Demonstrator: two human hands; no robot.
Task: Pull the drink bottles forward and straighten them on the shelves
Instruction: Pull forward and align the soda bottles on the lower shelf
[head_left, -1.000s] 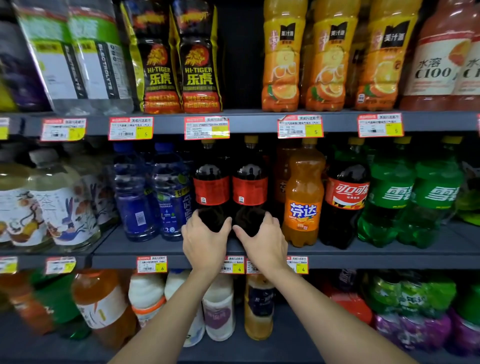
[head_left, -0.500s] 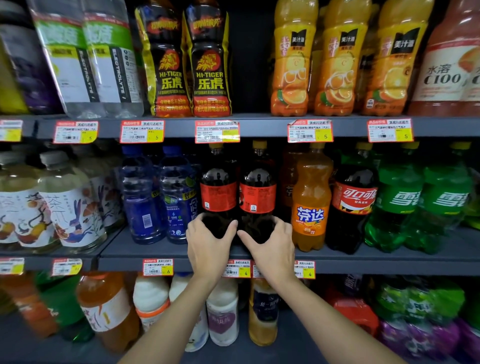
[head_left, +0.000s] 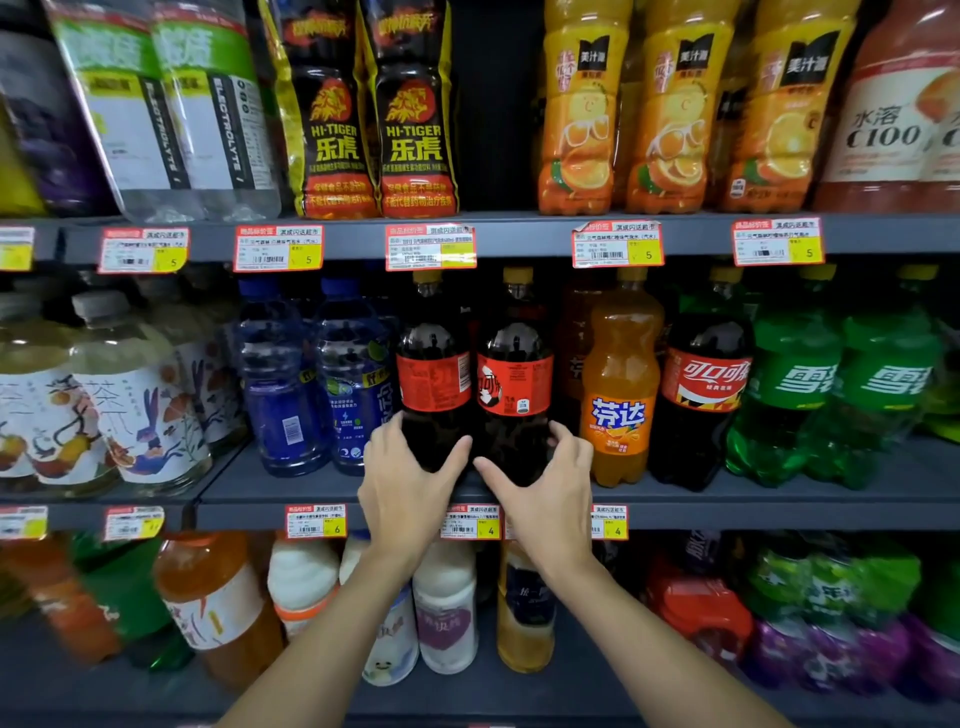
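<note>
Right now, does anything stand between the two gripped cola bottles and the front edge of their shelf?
Nothing visible does. Only the left hand on the left cola bottle and the right hand on the right cola bottle lie before the shelf edge.

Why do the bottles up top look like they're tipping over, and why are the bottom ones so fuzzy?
Head view: the wide-angle lens leans the electrolyte bottles left and the C100 bottle right. Head view: the bottom-shelf orange bottle is blurred, while the Fanta bottle looks sharp. Head view: pale glare spots the left cola bottle and right cola bottle.
</note>
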